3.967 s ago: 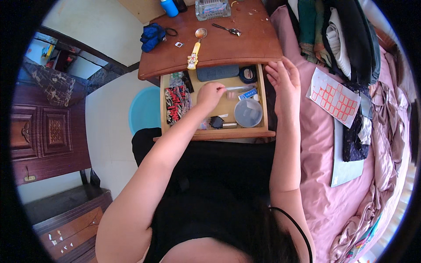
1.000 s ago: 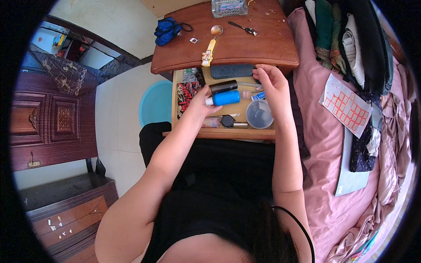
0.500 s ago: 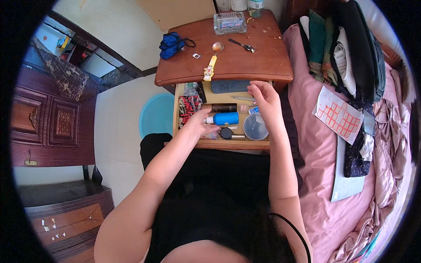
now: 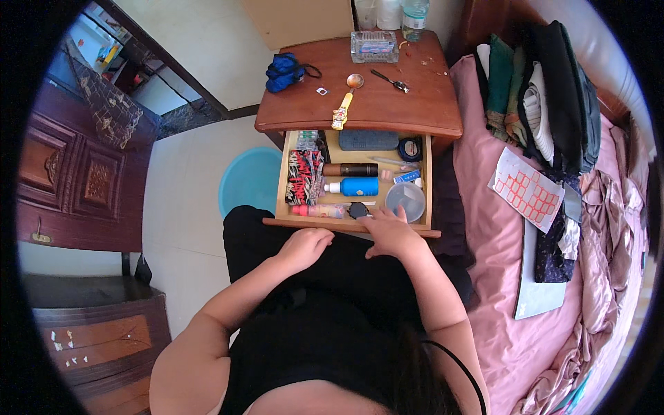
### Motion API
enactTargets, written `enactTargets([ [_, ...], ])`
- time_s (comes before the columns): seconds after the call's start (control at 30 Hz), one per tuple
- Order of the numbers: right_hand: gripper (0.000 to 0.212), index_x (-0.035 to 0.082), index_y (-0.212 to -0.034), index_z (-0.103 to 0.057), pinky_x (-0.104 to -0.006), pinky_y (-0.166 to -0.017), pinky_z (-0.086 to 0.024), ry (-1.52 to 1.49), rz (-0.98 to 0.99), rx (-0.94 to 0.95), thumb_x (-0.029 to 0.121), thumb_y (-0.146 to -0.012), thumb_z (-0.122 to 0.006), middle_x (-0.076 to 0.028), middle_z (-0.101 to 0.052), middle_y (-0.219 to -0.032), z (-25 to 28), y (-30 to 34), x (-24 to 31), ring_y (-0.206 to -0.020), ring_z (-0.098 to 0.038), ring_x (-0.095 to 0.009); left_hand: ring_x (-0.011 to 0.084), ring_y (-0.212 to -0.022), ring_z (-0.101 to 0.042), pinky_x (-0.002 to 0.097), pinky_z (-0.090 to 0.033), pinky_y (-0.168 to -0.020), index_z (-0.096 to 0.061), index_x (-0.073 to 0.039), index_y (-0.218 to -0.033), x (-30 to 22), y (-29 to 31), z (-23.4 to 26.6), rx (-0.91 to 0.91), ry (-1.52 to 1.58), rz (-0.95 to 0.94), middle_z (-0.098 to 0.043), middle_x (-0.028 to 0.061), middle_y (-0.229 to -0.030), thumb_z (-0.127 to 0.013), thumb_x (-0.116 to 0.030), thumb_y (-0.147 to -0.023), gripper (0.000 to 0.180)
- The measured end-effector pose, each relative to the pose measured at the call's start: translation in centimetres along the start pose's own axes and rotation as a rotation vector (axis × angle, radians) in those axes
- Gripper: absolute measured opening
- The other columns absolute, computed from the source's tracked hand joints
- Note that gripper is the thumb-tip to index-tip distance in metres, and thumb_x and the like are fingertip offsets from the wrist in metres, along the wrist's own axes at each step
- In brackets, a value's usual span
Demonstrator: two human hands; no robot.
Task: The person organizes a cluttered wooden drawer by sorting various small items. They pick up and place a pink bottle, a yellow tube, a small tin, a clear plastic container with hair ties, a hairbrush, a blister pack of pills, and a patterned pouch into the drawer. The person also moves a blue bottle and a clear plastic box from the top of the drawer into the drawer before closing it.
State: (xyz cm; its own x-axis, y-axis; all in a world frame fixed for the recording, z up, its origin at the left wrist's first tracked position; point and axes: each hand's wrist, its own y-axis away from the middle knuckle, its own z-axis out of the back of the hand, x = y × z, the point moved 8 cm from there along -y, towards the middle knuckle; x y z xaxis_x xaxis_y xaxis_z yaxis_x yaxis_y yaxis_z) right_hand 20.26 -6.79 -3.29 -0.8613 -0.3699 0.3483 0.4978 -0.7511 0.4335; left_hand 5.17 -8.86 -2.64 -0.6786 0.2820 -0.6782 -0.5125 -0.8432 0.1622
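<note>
A drawer (image 4: 278, 212) stands pulled out in front of me. My right hand (image 4: 393, 234) spreads over its front edge, fingers apart, beside a clear round tub (image 4: 407, 200) and a small round black item (image 4: 357, 210). My left hand (image 4: 304, 250) is closed over my lap, just before the drawer front, with nothing visible in it. In the drawer lie a blue bottle (image 4: 360, 187) with a white cap, a dark brown tube (image 4: 357, 170), a pink tube (image 4: 317, 211) and a red, black and white patterned pouch (image 4: 304, 176).
On the brown cabinet top (image 4: 297, 114) are a yellow-handled spoon (image 4: 343, 112), a dark-handled spoon (image 4: 389, 79), a blue pouch (image 4: 282, 72) and a glass box (image 4: 374, 47). A bed (image 4: 477, 228) with clothes adjoins at right. A turquoise basin (image 4: 238, 180) stands left of the drawer.
The blue bottle, earlier at my left hand, now lies free in the drawer. My left hand has drawn back toward my lap. My right hand has come down to the drawer front.
</note>
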Motion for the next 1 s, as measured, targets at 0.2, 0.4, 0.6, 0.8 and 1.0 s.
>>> enactTargets([
  [0.2, 0.051, 0.015, -0.115, -0.057, -0.0531, -0.099, -0.034, -0.076, -0.039, -0.222, 0.025, -0.069, -0.076, -0.009, -0.059, -0.111, 1.1, -1.0, -2.2, -0.110, -0.053, -0.029, 0.0353, -0.068, -0.062, 0.0442, -0.048, -0.064, -0.061, -0.002, -0.071, 0.2, -2.3, 1.0, -0.014, -0.166, 0.160, -0.063, 0.0177, -0.069, -0.050, -0.024, -0.089, 0.031],
  [0.4, 0.043, 0.014, -0.108, -0.060, -0.0528, -0.099, -0.033, 0.039, -0.156, -0.438, 0.023, -0.069, -0.074, -0.009, -0.059, -0.102, 3.8, -1.0, -2.5, -0.105, -0.054, -0.029, 0.0387, -0.072, -0.060, 0.0482, -0.047, -0.065, -0.059, 0.001, -0.072, -0.1, -4.8, 2.3, -0.089, -0.294, 0.119, -0.061, 0.0219, -0.073, -0.050, -0.022, -0.090, 0.030],
  [0.6, 0.034, 0.011, -0.104, -0.059, -0.0521, -0.099, -0.032, 0.226, -0.230, -0.857, 0.019, -0.072, -0.069, -0.010, -0.053, -0.109, 6.8, 0.0, -2.0, -0.111, -0.047, -0.028, 0.0401, -0.071, -0.060, 0.0481, -0.047, -0.065, -0.059, 0.002, -0.072, 0.6, -8.0, 3.7, -0.320, -0.334, 0.004, -0.061, 0.0226, -0.072, -0.051, -0.018, -0.089, 0.027],
  [0.8, 0.031, 0.011, -0.105, -0.060, -0.0505, -0.097, -0.034, -0.043, -0.180, -0.802, 0.023, -0.077, -0.067, -0.009, -0.059, -0.101, 7.5, 0.2, -3.0, -0.103, -0.054, -0.028, 0.0353, -0.093, -0.057, 0.0458, -0.042, -0.081, -0.055, -0.001, -0.099, 1.9, -11.7, 4.8, -0.319, -0.390, -0.025, -0.061, 0.0187, -0.093, -0.058, -0.011, -0.084, 0.019],
  [1.0, 0.032, 0.010, -0.105, -0.060, -0.0562, -0.099, -0.033, 0.012, -0.226, -0.601, 0.027, -0.079, -0.066, -0.009, -0.062, -0.102, 5.9, -0.9, -4.0, -0.105, -0.056, -0.028, 0.0361, -0.101, -0.053, 0.0452, -0.041, -0.087, -0.049, -0.002, -0.113, 3.1, -15.2, 5.2, -0.374, -0.517, -0.110, -0.056, 0.0186, -0.106, -0.063, -0.008, -0.079, 0.037],
])
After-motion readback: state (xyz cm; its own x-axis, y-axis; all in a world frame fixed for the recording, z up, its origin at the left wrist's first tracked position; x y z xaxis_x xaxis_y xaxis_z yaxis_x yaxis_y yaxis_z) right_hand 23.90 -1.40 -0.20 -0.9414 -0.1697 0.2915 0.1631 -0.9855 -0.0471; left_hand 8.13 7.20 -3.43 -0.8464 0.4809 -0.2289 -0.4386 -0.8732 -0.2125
